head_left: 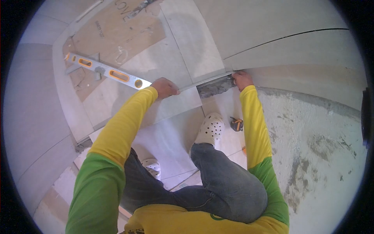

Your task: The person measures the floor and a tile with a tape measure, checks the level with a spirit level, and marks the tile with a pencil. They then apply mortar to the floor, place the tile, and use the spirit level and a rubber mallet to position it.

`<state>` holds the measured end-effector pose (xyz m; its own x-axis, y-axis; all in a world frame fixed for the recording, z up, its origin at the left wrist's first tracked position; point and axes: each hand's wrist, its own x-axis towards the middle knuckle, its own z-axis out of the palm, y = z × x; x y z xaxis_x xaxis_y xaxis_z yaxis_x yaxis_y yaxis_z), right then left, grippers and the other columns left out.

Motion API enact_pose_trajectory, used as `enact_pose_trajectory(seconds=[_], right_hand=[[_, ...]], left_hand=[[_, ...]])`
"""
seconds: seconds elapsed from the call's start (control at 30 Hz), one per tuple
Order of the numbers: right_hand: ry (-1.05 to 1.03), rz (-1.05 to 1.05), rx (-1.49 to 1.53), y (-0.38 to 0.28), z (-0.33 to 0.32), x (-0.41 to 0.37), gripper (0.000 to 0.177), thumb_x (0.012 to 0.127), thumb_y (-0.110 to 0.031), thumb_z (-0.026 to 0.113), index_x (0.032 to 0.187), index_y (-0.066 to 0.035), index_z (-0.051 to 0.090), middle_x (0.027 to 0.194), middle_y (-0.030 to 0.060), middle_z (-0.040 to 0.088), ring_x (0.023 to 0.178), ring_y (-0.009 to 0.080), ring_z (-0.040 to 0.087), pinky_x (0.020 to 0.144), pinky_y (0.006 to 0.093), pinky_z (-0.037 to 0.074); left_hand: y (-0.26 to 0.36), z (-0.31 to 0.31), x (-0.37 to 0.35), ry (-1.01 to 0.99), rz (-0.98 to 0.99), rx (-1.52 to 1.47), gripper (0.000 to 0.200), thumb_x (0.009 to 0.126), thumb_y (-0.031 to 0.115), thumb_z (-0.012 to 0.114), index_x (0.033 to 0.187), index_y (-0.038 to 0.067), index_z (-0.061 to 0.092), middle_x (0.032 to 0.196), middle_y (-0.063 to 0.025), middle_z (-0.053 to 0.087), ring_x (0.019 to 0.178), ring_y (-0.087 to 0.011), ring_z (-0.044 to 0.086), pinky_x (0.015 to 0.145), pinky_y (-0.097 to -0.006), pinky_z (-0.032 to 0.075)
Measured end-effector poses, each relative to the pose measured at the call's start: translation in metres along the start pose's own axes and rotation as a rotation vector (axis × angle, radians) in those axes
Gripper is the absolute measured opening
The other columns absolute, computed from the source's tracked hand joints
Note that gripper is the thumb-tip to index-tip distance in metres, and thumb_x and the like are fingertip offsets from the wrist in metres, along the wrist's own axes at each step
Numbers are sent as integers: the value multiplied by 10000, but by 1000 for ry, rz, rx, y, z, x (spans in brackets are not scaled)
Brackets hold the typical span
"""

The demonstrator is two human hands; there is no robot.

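Note:
A thin, pale strip (pixel 206 81) stretches between my two hands along the edge of the floor tiles; its exact kind is hard to tell. My left hand (pixel 165 88), fingers closed, pinches the strip's left end beside the tip of a spirit level (pixel 105 71). At the other end, close to the tiled wall, my right hand (pixel 242 80) has its fingers curled on the strip. Just below the strip is a dark, rough gap (pixel 216 87) between tiles. A tape measure (pixel 237 124) lies on the floor below my right hand.
Cardboard (pixel 117 43) covers part of the tiled floor at the upper left. Tiled walls (pixel 280 23) rise on both sides. A rough, whitish unfinished surface (pixel 311 148) lies to the right. My feet, in white clogs (pixel 211 128), stand on the lower tiles.

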<state>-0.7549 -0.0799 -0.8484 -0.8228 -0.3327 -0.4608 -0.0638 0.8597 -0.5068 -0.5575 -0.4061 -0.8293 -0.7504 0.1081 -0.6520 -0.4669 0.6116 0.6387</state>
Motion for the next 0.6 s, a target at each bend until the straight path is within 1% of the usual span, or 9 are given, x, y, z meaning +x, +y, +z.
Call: enact_pose_trajectory(seconds=[0.03, 0.1, 0.13, 0.2, 0.3, 0.43, 0.5, 0.53, 0.6], right_hand=[[0, -2, 3, -5, -2, -3, 348, 840, -318, 592, 951, -1, 680, 837, 182, 682, 757, 331, 646, 762, 406, 489], [-24, 213, 268, -10, -4, -8, 386, 853, -283, 621, 1165, -57, 642, 668, 54, 579, 447, 154, 467, 406, 326, 369], [-24, 213, 269, -10, -3, -9, 386, 853, -283, 621, 1165, -57, 642, 668, 54, 579, 447, 154, 467, 406, 326, 369], [-28, 172, 353, -12, -3, -14, 404, 862, -277, 623, 1208, -69, 617, 662, 24, 552, 401, 112, 377, 351, 285, 279], [-40, 245, 452, -15, -6, -19, 453, 864, -278, 629, 1267, -75, 583, 651, 12, 537, 410, 104, 366, 361, 276, 282], [-15, 213, 451, 3, 1, -14, 470, 870, -275, 630, 1292, -77, 570, 651, 0, 534, 414, 94, 365, 360, 274, 281], [-43, 59, 423, 25, 6, -7, 485, 870, -263, 648, 1303, -62, 563, 649, -8, 530, 423, 83, 368, 362, 268, 281], [-42, 59, 424, 6, -1, -17, 485, 870, -263, 648, 1303, -62, 563, 649, -8, 530, 423, 83, 368, 362, 268, 281], [27, 248, 679, -30, -17, -42, 482, 852, -241, 685, 1282, -48, 579, 656, -15, 536, 426, 74, 360, 357, 270, 272]], left_hand=[[0, 0, 1, -17, -38, -5, 457, 793, 455, 696, 1054, 80, 721, 986, -141, 716, 898, -254, 670, 842, -351, 507], [-1, 3, 3, -35, -76, -10, 442, 792, 448, 702, 1049, 89, 726, 991, -132, 719, 896, -248, 672, 842, -343, 510], [-3, 5, 4, -13, -86, -63, 423, 787, 434, 714, 1041, 96, 731, 981, -121, 722, 885, -237, 673, 832, -335, 511], [-7, 9, 7, 9, -96, -113, 403, 782, 419, 725, 1032, 104, 736, 971, -110, 725, 874, -225, 674, 823, -328, 513], [-8, 11, 8, 22, -139, -155, 374, 777, 398, 735, 1024, 117, 741, 966, -99, 727, 862, -203, 677, 811, -315, 514], [-3, 8, 3, 26, -164, -128, 345, 767, 348, 755, 999, 93, 746, 918, -62, 724, 808, -165, 655, 777, -295, 512], [-5, 6, 0, 49, -172, -190, 340, 762, 326, 762, 993, 78, 745, 903, -48, 719, 787, -154, 642, 761, -288, 511], [-5, 4, -1, 84, -155, -148, 273, 773, 360, 711, 914, 128, 738, 823, -44, 686, 724, -166, 610, 729, -298, 504], [-9, -1, -5, 119, -137, -105, 234, 784, 394, 660, 835, 177, 731, 743, -41, 652, 661, -177, 577, 696, -308, 498]])
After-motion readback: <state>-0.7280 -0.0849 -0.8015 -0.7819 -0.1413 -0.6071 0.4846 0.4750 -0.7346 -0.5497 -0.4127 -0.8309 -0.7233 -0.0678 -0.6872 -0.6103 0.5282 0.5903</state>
